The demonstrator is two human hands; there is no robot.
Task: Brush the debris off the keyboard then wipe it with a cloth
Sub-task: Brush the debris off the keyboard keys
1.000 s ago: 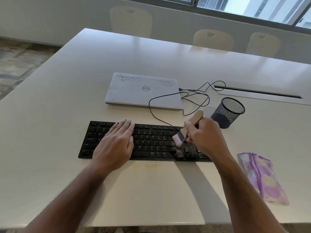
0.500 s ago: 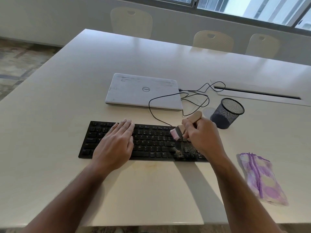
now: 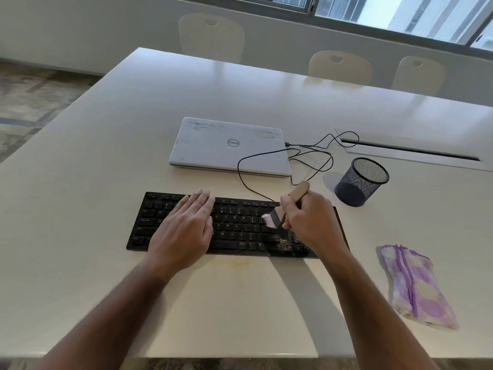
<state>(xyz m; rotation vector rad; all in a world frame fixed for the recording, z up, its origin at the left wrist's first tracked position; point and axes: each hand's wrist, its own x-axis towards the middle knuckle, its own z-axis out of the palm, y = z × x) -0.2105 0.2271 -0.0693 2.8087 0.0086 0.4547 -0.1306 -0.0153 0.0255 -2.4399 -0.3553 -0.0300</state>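
Laptop (image 3: 229, 146): white, lid closed, flat on the worktop (image 3: 93, 182).
Cable (image 3: 309, 156): black, looped beside the laptop's right edge.
Mesh cup (image 3: 360, 182): black, upright, right of the laptop.
Chairs (image 3: 210, 36): three, pale, along the far edge.

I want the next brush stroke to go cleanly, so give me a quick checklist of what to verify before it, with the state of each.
1. Brush gripped by right hand: ok.
2. Keyboard steadied by left hand lying flat on the keys: ok.
3. Debris cleared from the lower right keys: not ok, specks remain.
4. Bristles touching the keys: cannot tell.
5. Cloth ready on the table, right of the keyboard: ok.
6. Cable clear of the brush path: cannot tell.
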